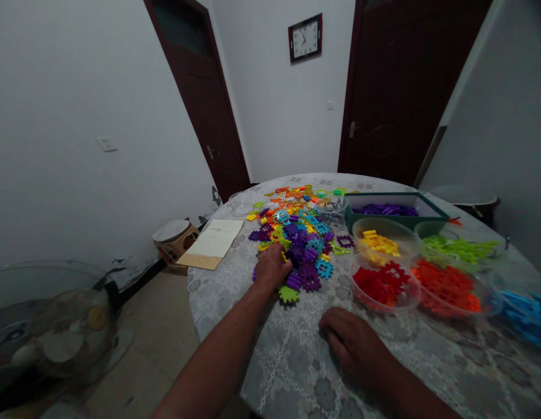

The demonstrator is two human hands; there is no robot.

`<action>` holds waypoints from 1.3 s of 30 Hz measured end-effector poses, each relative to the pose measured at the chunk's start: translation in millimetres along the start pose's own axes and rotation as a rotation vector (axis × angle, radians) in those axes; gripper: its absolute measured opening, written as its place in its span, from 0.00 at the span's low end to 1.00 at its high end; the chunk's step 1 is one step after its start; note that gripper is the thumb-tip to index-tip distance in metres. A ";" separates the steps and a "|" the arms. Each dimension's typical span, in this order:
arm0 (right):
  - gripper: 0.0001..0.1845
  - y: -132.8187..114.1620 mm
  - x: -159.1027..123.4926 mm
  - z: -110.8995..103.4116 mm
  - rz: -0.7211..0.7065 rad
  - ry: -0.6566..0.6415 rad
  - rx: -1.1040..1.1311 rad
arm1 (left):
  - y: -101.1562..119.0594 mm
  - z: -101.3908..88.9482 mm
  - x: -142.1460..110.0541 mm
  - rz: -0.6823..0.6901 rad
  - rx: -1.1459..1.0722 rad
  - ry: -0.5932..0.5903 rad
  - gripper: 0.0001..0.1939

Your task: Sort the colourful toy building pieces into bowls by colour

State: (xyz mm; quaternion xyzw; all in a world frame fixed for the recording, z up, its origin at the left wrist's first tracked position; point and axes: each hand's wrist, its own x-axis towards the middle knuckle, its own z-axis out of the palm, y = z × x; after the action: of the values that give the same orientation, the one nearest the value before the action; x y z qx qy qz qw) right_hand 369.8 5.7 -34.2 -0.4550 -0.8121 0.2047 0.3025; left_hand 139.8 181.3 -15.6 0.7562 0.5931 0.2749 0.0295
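Observation:
A loose pile of multicoloured plastic snap-together gear-shaped pieces [296, 238] covers the middle of the lace-patterned tablecloth [292, 372]. My left hand [272, 267] rests on the pile's near edge, fingertips among the pieces. Whether it grips one, I cannot tell. Close to it lie a green piece [289, 294] and a purple piece [311, 283]. My right hand [349, 337] lies curled on the bare cloth, touching no pieces. The nearest container to it is a clear bowl of red pieces [384, 285].
Clear bowls hold yellow [379, 244], orange [447, 288] and green [460, 250] pieces. A dark green tray [392, 201] holds purple ones. Blue pieces [526, 317] sit at the right edge. A paper sheet [213, 244] overhangs the round table's left edge, beside a fan [56, 331] on the floor.

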 end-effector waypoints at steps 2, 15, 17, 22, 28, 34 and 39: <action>0.13 1.1 -0.4 -0.2 -0.001 -0.014 -0.012 | 1.1 -0.2 -1.7 -0.023 -0.011 0.025 0.16; 0.13 0.6 0.4 -3.0 -0.002 -0.031 -0.001 | 10.9 -0.9 -6.2 0.013 -0.011 0.027 0.23; 0.13 0.5 0.5 -3.3 0.001 -0.036 0.003 | 8.2 -1.2 -5.2 -0.001 -0.058 0.061 0.23; 0.12 1.6 0.5 -3.4 0.016 -0.053 0.011 | -3.4 -11.8 1.9 -0.060 -0.243 0.165 0.19; 0.12 1.9 0.2 -3.3 0.015 -0.055 0.007 | -11.4 -29.6 9.8 -0.240 -0.635 0.213 0.17; 0.12 3.8 0.3 0.0 -0.012 -0.018 -0.010 | 9.7 -27.6 10.5 -0.413 -1.351 0.182 0.27; 0.15 1.2 -0.8 -2.8 -0.122 0.162 -0.015 | 46.2 -26.4 3.3 -0.463 -1.772 0.081 0.32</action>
State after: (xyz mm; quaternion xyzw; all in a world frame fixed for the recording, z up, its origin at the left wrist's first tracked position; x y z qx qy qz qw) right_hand 372.8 5.7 -33.2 -0.4219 -0.8128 0.1425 0.3757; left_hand 169.1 163.3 25.1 0.3089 0.3026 0.6428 0.6323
